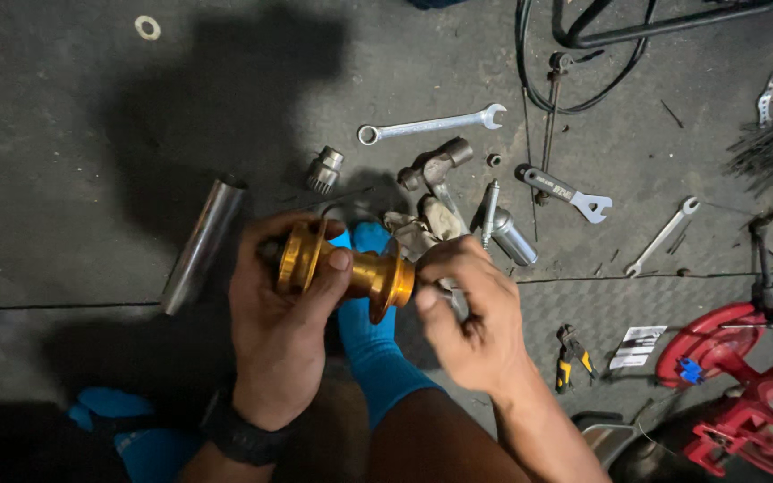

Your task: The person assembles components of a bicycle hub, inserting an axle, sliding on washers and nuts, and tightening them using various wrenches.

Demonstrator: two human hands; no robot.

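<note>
The left hand (281, 313) wraps around a gold hub (344, 270), fingers curled over its left flange and thumb pressed on the barrel, gripping it firmly. The hub lies sideways, held in the air above the floor (64, 179), over a foot in a blue sock (370, 344). The right hand (469, 309) is closed at the hub's right flange, thumb touching the flange edge and fingers folded in over something small and metallic; what it is cannot be told. A dark watch (236, 434) sits on the left wrist.

On the floor beyond the hands lie a steel tube (203, 243) to the left, a small toothed socket (325, 170), a rag (418, 228) just behind the hub, and a grey cylinder (512, 237) near the right hand. Farther off are a long spanner (431, 125), a flat spanner (570, 194) and a thin spanner (664, 234), well apart from each other. Pliers (570, 356) with yellow grips lie right of the right forearm, a red stand (726, 358) beyond them. A washer (147, 28) lies alone at top left.
</note>
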